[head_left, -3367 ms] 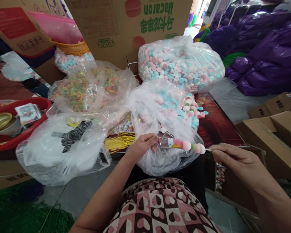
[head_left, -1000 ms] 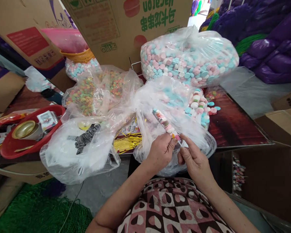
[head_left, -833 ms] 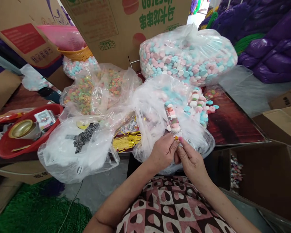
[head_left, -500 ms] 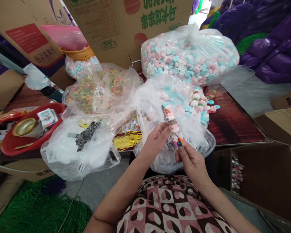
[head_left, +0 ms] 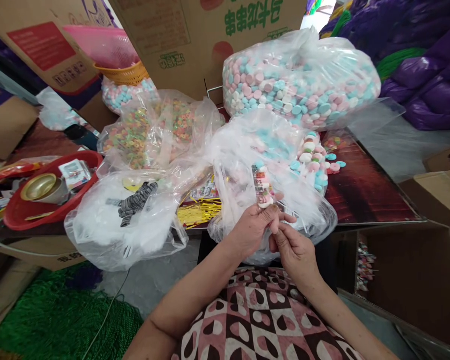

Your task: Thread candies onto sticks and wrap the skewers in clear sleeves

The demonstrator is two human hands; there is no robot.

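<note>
My left hand (head_left: 255, 227) grips the lower end of a candy skewer in a clear printed sleeve (head_left: 262, 186), which points upward. My right hand (head_left: 290, 248) is closed just below it, its fingers pinching the bottom end of the sleeve; what they hold there is hidden. Both hands work in front of an open clear bag (head_left: 270, 170) of pink, blue and white candies. A bundle of gold twist ties (head_left: 197, 212) lies just to the left.
Large clear bags of pastel candy (head_left: 300, 80) and ring candy (head_left: 150, 132) stand behind. A red basin (head_left: 41, 210) with tape rolls sits at left, an open cardboard box (head_left: 405, 280) with finished skewers at right. Purple bags (head_left: 427, 75) lie far right.
The candies went from bare on the stick into the sleeve. The skewer swung from lying sideways to upright, and my right hand moved in from the stick's far end to meet my left.
</note>
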